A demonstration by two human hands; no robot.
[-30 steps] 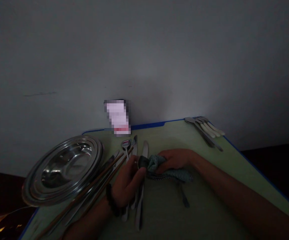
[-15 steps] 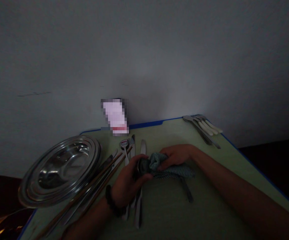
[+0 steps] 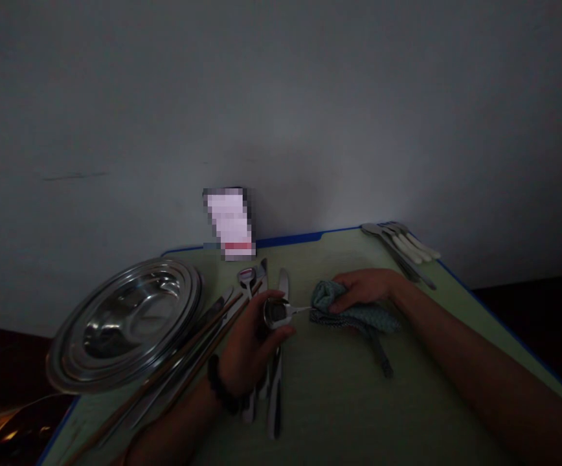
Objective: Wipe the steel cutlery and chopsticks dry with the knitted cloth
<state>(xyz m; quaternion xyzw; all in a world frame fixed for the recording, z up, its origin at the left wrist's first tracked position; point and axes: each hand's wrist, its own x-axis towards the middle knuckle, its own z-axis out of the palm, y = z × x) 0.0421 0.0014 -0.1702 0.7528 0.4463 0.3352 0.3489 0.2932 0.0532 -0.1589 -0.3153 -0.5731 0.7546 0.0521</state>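
Note:
My left hand (image 3: 249, 346) pinches the bowl of a metal spoon (image 3: 277, 312) above the pale green table (image 3: 339, 401). The spoon's thin handle runs right into a teal cloth (image 3: 346, 310). My right hand (image 3: 366, 288) is closed over that cloth, wrapping it round the handle. A dark strap from the cloth trails toward me on the table. Under my left hand lie several knives and spoons (image 3: 271, 395), side by side.
A stack of steel plates (image 3: 125, 323) sits at the left, with long chopsticks (image 3: 174, 375) leaning across beside it. More white-handled cutlery (image 3: 404, 249) lies at the far right corner. A blurred card (image 3: 230, 223) stands against the grey wall.
My right hand has slid the cloth to the right along the spoon handle, uncovering the spoon bowl, which my left hand still holds.

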